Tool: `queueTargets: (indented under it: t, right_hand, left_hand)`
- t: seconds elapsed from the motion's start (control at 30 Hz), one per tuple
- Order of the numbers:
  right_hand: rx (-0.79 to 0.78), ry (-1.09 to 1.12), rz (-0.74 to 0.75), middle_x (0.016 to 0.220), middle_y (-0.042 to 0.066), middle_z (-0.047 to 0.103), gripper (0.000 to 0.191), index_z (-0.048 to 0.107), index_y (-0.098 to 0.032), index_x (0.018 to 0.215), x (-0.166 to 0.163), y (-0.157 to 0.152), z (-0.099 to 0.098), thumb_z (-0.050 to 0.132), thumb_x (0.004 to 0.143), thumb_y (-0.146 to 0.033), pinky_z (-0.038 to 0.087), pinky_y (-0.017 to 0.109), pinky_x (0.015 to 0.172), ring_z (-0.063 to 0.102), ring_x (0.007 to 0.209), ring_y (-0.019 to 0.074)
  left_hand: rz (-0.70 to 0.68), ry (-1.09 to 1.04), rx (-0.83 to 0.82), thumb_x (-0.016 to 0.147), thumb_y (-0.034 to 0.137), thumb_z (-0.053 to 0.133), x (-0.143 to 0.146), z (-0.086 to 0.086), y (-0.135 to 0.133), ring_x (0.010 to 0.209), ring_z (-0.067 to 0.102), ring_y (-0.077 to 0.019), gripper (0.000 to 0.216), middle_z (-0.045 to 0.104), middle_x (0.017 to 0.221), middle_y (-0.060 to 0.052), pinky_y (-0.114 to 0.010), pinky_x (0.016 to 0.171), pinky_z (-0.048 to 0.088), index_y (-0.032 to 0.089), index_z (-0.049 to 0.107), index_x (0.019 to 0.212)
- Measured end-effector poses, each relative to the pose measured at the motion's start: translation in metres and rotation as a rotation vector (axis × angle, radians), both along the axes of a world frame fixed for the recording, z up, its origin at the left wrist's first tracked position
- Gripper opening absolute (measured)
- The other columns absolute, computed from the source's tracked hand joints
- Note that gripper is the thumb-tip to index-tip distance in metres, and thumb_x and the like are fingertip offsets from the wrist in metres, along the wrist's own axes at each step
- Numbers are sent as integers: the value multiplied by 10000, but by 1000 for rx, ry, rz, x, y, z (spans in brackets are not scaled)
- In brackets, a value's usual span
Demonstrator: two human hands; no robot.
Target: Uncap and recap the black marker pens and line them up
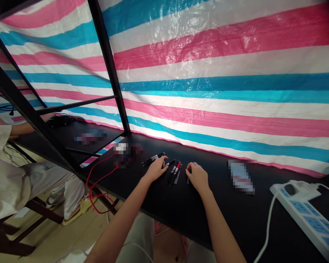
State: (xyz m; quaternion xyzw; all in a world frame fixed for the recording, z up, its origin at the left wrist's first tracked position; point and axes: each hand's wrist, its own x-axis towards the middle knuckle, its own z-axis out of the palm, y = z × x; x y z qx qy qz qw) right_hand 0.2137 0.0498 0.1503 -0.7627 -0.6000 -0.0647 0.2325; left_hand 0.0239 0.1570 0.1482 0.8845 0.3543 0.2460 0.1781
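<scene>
Both of my hands rest on a black table among several pens. My left hand lies with its fingers curled over one pen, whose tip pokes out past the fingers. Two dark pens lie just beyond it. Between the hands lies a small bunch of pens, some with red parts. My right hand sits to their right, fingers bent down on the table by a small thin piece; whether it grips that piece I cannot see.
A white power strip with its cable lies at the right. A red wire loops off the table's left edge. A black metal frame post stands behind. Another person in white sits at the left. A striped tarp hangs behind.
</scene>
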Motion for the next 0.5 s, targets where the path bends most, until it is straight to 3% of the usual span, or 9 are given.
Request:
queueTargets:
  t: [0.13, 0.23, 0.37, 0.5]
  right_hand:
    - [-3, -59, -262, 812, 78, 575, 101, 531, -175, 853, 7, -3, 1, 454, 790, -190, 302, 314, 662, 534, 800, 217]
    - [-72, -70, -414, 876, 120, 574, 136, 540, -149, 860, 10, -6, 3, 428, 808, -205, 333, 347, 689, 540, 878, 268]
    - [-256, 43, -457, 856, 134, 582, 190, 533, -116, 875, 14, -7, 8, 412, 824, -252, 388, 306, 614, 597, 777, 251]
    - [-315, 59, -452, 860, 157, 584, 202, 521, -84, 915, 13, -8, 13, 417, 805, -218, 413, 310, 604, 613, 780, 273]
  left_hand:
    - [-37, -12, 57, 819, 309, 486, -2, -1, 6, 790, 513, -135, 359, 562, 821, 9, -248, 714, 392, 252, 473, 1173]
    - [-43, 16, 124, 841, 315, 468, -2, -1, 7, 838, 518, -151, 282, 583, 865, -16, -271, 762, 386, 240, 562, 1096]
    - [-28, 44, 211, 858, 296, 444, -1, 0, 5, 857, 507, -160, 219, 586, 877, -27, -299, 798, 370, 223, 636, 934]
    - [1, 40, 267, 864, 272, 434, -1, 1, 3, 864, 488, -155, 186, 568, 874, -19, -301, 807, 362, 204, 607, 867]
